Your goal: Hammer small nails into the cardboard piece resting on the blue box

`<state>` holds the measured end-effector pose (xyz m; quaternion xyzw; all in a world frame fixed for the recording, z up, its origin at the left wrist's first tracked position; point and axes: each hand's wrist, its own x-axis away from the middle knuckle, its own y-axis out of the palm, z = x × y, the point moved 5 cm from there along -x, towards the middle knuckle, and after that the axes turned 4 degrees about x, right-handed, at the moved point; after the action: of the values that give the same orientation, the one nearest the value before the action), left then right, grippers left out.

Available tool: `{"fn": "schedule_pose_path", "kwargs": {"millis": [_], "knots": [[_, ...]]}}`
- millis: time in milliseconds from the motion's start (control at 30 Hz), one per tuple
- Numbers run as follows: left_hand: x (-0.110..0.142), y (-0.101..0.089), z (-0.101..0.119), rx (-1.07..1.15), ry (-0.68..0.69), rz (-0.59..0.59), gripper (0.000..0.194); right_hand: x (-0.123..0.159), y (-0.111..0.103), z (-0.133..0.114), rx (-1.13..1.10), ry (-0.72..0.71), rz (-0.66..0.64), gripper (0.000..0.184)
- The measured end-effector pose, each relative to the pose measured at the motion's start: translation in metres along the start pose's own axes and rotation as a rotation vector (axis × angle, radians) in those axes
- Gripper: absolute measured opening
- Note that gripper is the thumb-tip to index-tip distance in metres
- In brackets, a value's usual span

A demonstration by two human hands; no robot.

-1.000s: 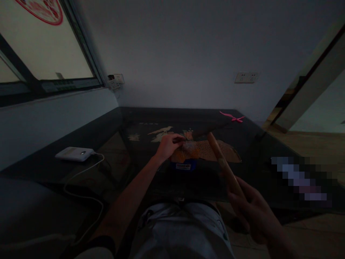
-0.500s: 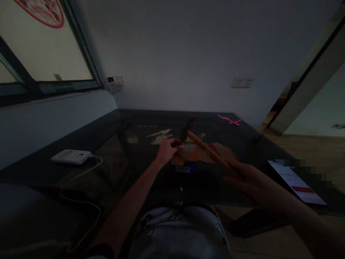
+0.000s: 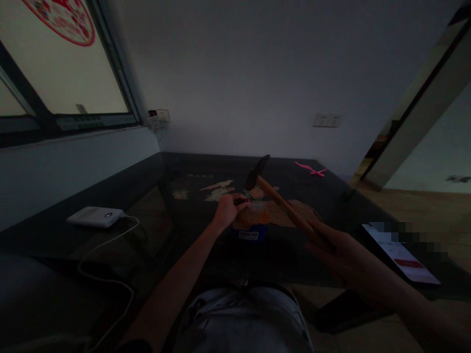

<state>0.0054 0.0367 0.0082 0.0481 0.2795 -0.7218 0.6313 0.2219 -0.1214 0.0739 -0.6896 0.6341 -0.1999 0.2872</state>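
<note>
Hammer (image 3: 278, 200): likely head-heavy, stiff; hold at near end.
Right hand (image 3: 336, 247): fingers wrapped round it.
Left hand (image 3: 227, 212): fingers curled, hold unclear.

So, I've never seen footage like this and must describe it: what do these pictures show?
There is no machine, just a person's two bare hands. Every picture comes from one camera worn on the head, looking forward and down. The right hand grips a wooden-handled hammer. The left hand is at the left end of a brown speckled piece; what it may pinch is too dark to tell. A blue object shows under that piece. Around them on the dark table lie a white device, a pink ribbon and a flat screen.
</note>
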Motion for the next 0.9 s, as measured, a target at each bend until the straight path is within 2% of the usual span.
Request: {"fn": "schedule_pose_path", "kwargs": {"millis": [200,400,567,767,900], "knots": [[0.000,-0.003,0.001,-0.091,0.014,0.019,0.008,-0.003,0.004,0.004,0.024,-0.014,-0.058,0.032],[0.000,-0.002,0.000,-0.028,0.022,0.016,0.004,0.000,-0.003,0.003,-0.041,0.000,0.038,0.033],[0.001,-0.003,0.001,-0.097,0.038,0.008,0.007,-0.004,0.005,0.011,-0.063,0.000,-0.052,0.032],[0.001,-0.002,0.002,-0.052,0.037,-0.012,0.005,-0.004,0.001,0.007,-0.034,0.035,-0.023,0.043],[0.000,-0.002,0.000,-0.084,0.024,-0.006,0.007,-0.003,0.004,0.004,0.004,0.013,-0.034,0.034]]}}
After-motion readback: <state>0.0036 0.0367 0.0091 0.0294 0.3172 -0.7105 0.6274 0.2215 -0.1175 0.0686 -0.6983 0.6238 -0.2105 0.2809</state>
